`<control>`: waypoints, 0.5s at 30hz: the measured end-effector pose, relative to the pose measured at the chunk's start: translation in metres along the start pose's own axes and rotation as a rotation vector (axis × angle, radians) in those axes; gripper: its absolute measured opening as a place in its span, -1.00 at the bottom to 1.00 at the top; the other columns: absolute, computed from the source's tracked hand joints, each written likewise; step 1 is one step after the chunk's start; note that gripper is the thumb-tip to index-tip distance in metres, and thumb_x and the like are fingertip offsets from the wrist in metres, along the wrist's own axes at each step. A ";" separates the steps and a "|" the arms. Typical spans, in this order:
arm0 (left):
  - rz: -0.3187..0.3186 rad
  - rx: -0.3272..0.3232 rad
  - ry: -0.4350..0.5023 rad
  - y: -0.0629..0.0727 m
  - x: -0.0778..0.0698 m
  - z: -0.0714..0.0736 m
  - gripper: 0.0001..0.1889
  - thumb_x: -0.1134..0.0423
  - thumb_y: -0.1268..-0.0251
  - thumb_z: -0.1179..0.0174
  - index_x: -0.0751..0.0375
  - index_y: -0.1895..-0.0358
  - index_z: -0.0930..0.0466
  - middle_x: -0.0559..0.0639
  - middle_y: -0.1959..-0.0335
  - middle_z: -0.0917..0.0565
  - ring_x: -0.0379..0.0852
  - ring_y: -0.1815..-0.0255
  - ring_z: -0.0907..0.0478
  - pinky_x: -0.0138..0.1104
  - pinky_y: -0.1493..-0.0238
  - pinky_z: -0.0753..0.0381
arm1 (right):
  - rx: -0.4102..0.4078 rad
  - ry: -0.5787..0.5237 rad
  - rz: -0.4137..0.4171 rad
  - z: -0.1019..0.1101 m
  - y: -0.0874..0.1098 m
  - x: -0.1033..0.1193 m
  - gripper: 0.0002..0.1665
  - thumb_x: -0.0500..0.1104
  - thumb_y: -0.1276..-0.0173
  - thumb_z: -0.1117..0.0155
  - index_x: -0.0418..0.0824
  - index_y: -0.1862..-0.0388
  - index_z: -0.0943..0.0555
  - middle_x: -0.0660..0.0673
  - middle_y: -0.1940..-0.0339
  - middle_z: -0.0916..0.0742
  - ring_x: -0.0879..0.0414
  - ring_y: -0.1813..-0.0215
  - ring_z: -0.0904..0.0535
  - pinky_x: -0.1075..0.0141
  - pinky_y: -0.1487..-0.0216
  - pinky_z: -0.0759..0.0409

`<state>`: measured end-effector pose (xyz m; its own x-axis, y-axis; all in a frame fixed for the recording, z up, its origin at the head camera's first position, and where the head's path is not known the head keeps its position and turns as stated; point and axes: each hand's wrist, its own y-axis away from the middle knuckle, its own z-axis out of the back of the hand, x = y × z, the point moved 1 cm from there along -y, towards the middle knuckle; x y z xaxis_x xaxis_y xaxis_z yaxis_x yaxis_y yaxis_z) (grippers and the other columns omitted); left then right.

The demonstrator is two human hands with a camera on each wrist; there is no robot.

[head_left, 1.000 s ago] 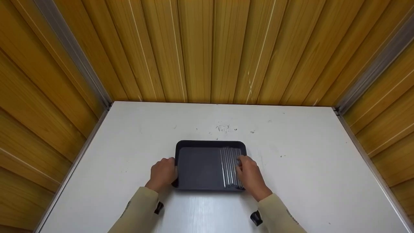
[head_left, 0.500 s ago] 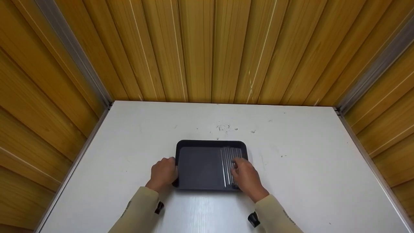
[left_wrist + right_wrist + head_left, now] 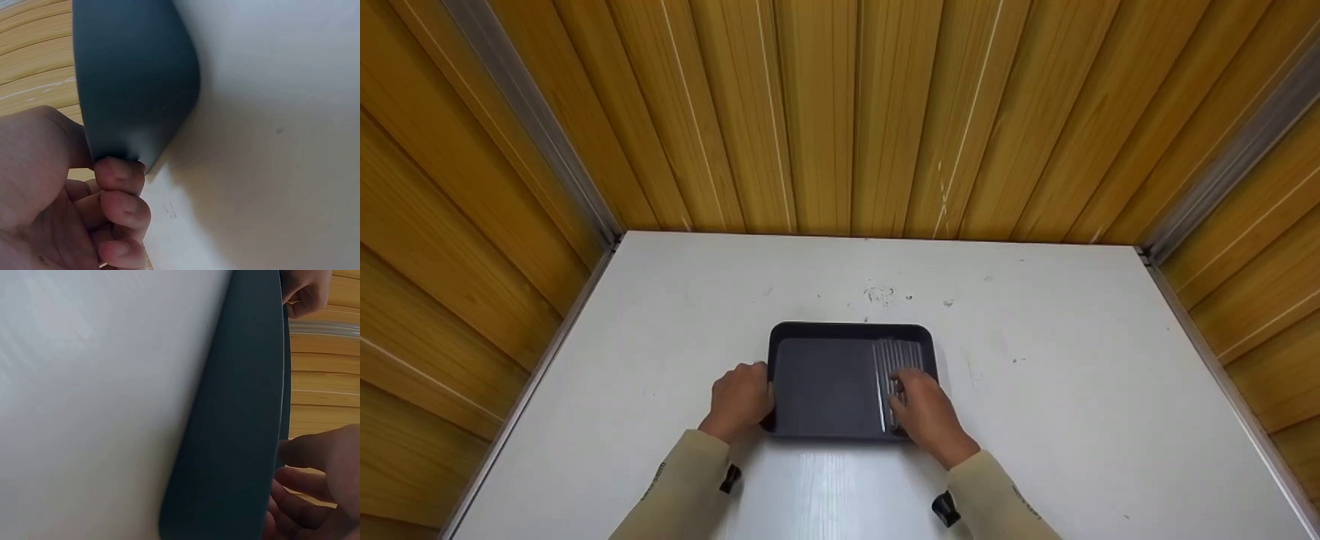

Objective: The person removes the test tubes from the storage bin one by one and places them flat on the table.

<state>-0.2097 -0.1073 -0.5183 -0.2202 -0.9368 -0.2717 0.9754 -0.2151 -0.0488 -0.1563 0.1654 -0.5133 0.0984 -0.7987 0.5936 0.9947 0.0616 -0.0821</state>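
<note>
A dark grey rectangular tray (image 3: 829,386) lies on the white table. In its right part is a row of several thin, clear, shiny rods or tubes (image 3: 883,360), side by side and pointing away from me. My left hand (image 3: 739,399) grips the tray's left rim; in the left wrist view its thumb and fingers (image 3: 121,175) pinch the wall near a corner. My right hand (image 3: 928,411) reaches over the tray's right front corner, its bent fingers and thumb at the rods. The tray wall (image 3: 236,410) hides those fingertips in the right wrist view, so I cannot see whether they pinch a rod.
The white tabletop (image 3: 1072,375) extends around the tray, with small dark marks (image 3: 879,295) behind it. Wood-patterned panels (image 3: 810,120) rise at the back and both sides, with metal strips (image 3: 536,120) at the corners.
My right hand has slid left across the rods, from near the tray's right wall toward the row's left side. My left hand stays on the rim, and the tray is almost still.
</note>
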 end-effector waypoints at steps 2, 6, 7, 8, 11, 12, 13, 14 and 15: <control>-0.008 -0.001 0.006 -0.002 -0.003 0.000 -0.88 0.33 -0.21 -0.17 0.31 0.45 -0.56 0.12 0.57 -0.60 -0.04 0.62 -0.49 -0.18 0.60 -0.44 | -0.002 -0.001 0.000 0.001 0.000 -0.001 -0.67 -0.29 -0.26 -0.31 -0.30 -0.02 -0.58 -0.09 0.22 -0.68 0.09 0.12 -0.56 0.15 0.12 -0.55; -0.018 0.016 0.019 -0.005 -0.006 -0.001 -0.87 0.33 -0.23 -0.16 0.31 0.43 -0.56 0.13 0.56 -0.61 -0.02 0.60 -0.51 -0.17 0.58 -0.46 | -0.006 -0.009 -0.005 0.003 0.000 -0.003 -0.68 -0.31 -0.26 -0.30 -0.31 -0.01 -0.59 -0.08 0.25 -0.66 0.10 0.15 -0.55 0.16 0.14 -0.55; -0.013 0.026 0.021 -0.005 -0.006 -0.001 -0.87 0.33 -0.24 -0.15 0.31 0.43 -0.56 0.14 0.55 -0.61 -0.02 0.59 -0.52 -0.17 0.57 -0.46 | -0.002 -0.012 -0.005 0.002 0.000 -0.002 -0.68 -0.31 -0.26 -0.30 -0.31 -0.01 -0.59 -0.07 0.25 -0.66 0.11 0.16 -0.56 0.17 0.14 -0.55; -0.003 0.036 0.022 -0.005 -0.006 -0.001 -0.87 0.33 -0.24 -0.15 0.31 0.42 -0.56 0.13 0.54 -0.61 -0.02 0.59 -0.52 -0.17 0.57 -0.46 | 0.005 -0.018 -0.007 0.001 0.000 -0.001 -0.67 -0.31 -0.26 -0.30 -0.31 -0.02 -0.59 -0.07 0.24 -0.66 0.12 0.17 -0.55 0.18 0.15 -0.56; 0.021 0.042 0.017 -0.002 -0.003 0.000 -0.88 0.32 -0.23 -0.16 0.31 0.43 -0.56 0.14 0.54 -0.61 -0.01 0.59 -0.51 -0.16 0.57 -0.46 | 0.030 -0.028 -0.004 -0.002 0.000 0.002 -0.66 -0.29 -0.28 -0.29 -0.31 -0.04 -0.58 -0.05 0.25 -0.65 0.16 0.22 -0.53 0.23 0.19 -0.55; 0.025 0.043 0.014 -0.002 -0.002 0.000 -0.88 0.32 -0.22 -0.16 0.31 0.43 -0.56 0.14 0.54 -0.61 -0.01 0.59 -0.51 -0.16 0.57 -0.45 | 0.036 -0.031 0.002 -0.003 0.000 0.003 -0.66 -0.28 -0.28 -0.29 -0.32 -0.04 -0.58 -0.05 0.26 -0.65 0.17 0.24 -0.52 0.24 0.21 -0.55; 0.027 0.041 0.014 -0.001 -0.001 0.000 -0.88 0.32 -0.22 -0.16 0.30 0.43 -0.56 0.14 0.55 -0.61 -0.01 0.59 -0.51 -0.16 0.58 -0.45 | 0.042 -0.035 0.001 -0.004 0.000 0.004 -0.66 -0.28 -0.28 -0.29 -0.32 -0.04 -0.58 -0.04 0.26 -0.64 0.18 0.25 -0.51 0.24 0.21 -0.55; 0.025 0.039 0.015 0.000 0.000 0.000 -0.88 0.32 -0.22 -0.16 0.31 0.43 -0.56 0.14 0.55 -0.61 -0.01 0.60 -0.51 -0.16 0.59 -0.44 | 0.045 -0.039 0.003 -0.005 -0.001 0.005 -0.66 -0.28 -0.29 -0.29 -0.32 -0.04 -0.58 -0.04 0.27 -0.64 0.18 0.26 -0.50 0.25 0.22 -0.54; 0.024 0.038 0.016 0.001 0.001 0.000 -0.88 0.32 -0.22 -0.16 0.31 0.43 -0.56 0.14 0.56 -0.61 -0.01 0.60 -0.51 -0.17 0.59 -0.44 | 0.046 -0.039 0.006 -0.006 -0.001 0.005 -0.67 -0.28 -0.29 -0.29 -0.32 -0.03 -0.58 -0.03 0.28 -0.64 0.18 0.27 -0.50 0.25 0.23 -0.54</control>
<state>-0.2092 -0.1084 -0.5185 -0.1962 -0.9374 -0.2879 0.9791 -0.2032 -0.0059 -0.1573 0.1578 -0.5146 0.1049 -0.7744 0.6239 0.9943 0.0948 -0.0494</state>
